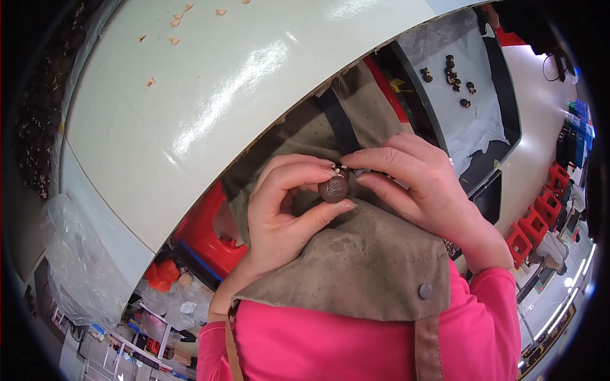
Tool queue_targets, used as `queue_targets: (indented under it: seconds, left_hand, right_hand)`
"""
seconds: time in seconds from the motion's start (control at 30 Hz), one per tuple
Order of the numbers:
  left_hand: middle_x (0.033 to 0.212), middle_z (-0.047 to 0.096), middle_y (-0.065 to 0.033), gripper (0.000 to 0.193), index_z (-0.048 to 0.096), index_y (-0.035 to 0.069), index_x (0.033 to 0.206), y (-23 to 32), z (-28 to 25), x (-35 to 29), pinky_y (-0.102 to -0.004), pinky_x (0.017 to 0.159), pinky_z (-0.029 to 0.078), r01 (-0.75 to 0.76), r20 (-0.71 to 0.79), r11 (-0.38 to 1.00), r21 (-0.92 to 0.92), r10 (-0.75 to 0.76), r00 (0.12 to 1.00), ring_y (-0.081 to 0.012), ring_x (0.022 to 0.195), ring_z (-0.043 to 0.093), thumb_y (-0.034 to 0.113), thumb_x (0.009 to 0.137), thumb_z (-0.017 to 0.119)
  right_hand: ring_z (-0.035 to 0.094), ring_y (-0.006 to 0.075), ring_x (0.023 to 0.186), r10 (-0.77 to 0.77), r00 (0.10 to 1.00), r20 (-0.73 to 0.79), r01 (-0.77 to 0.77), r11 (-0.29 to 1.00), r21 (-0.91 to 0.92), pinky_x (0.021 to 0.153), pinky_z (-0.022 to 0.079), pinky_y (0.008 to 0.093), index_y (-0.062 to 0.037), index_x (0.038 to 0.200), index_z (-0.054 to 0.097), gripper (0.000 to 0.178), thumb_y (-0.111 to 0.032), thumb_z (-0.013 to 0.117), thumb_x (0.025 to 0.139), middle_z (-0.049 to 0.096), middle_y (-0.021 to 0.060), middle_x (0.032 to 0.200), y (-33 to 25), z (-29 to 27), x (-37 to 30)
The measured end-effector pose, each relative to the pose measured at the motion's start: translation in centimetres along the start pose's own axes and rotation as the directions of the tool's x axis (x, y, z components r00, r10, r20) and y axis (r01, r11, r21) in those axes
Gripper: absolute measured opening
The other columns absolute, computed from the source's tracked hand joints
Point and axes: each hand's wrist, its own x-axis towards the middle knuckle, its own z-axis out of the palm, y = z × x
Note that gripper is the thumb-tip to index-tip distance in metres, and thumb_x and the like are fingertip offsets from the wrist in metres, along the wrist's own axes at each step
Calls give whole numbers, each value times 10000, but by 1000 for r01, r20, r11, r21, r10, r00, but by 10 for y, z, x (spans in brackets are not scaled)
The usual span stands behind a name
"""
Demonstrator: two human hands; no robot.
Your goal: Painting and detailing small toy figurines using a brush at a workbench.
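Note:
My left hand (276, 206) pinches a dark brown, wrinkled round ball (333, 189) between thumb and fingers, above my lap. Small pale bits show at the ball's upper edge, by my left fingertips. Close on its right, my right hand (413, 178) has its thumb and forefinger drawn together at the top of the ball. A small greyish thing shows between those fingers, too small to name. An olive-brown apron (381, 254) lies beneath both hands.
Several small pale peach pieces (175, 41) lie on the glossy white table (159, 171). At right, a black tray (511, 120) lined with white paper (438, 47) bears several small dark pieces. Red stools (534, 223) and a clear plastic bag (82, 254) stand around.

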Motion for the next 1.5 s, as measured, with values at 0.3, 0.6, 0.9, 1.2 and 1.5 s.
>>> queue_targets:
  seconds: [0.3,0.6,0.9,1.2,1.5]
  left_hand:
    - [1100,508,-118,438,513,30,1070,2,-1,1,-259,810,495,18,-46,982,-190,-27,999,-165,983,567,-111,708,717]
    - [1106,512,-119,450,499,38,1083,1,-4,-2,-261,815,492,20,-50,973,-231,-32,998,-169,995,569,-123,716,702]
    - [1121,521,-124,438,496,26,1095,1,-4,-1,-263,821,493,38,-25,968,-246,-45,999,-171,1001,577,-117,732,694]
    - [1124,512,-117,418,511,19,1108,1,-5,0,-268,831,498,30,12,983,-180,-28,1000,-172,1011,575,-100,748,687]
    - [1144,494,-132,428,515,20,1089,-1,-5,1,-273,839,508,45,-1,979,-201,-46,999,-180,1023,565,-115,726,697]
  right_hand:
    - [602,181,815,35,992,-118,9,934,358,706,477,277,-31,1078,621,234,-33,594,845,630,75,907,9,26,-3]
    - [551,89,864,323,930,173,-341,587,735,731,455,229,-13,1144,583,244,-110,507,933,602,53,997,-7,17,-3]
    - [544,75,790,320,938,133,-330,712,619,725,443,220,2,1087,586,237,-143,551,904,612,36,926,0,15,3]
    - [578,82,844,318,889,330,-458,581,673,762,462,233,20,1027,602,184,-72,574,870,637,41,905,1,8,12]
    - [574,77,848,333,841,426,-539,451,712,763,454,220,-1,1000,603,168,-95,621,862,634,29,911,6,4,17]
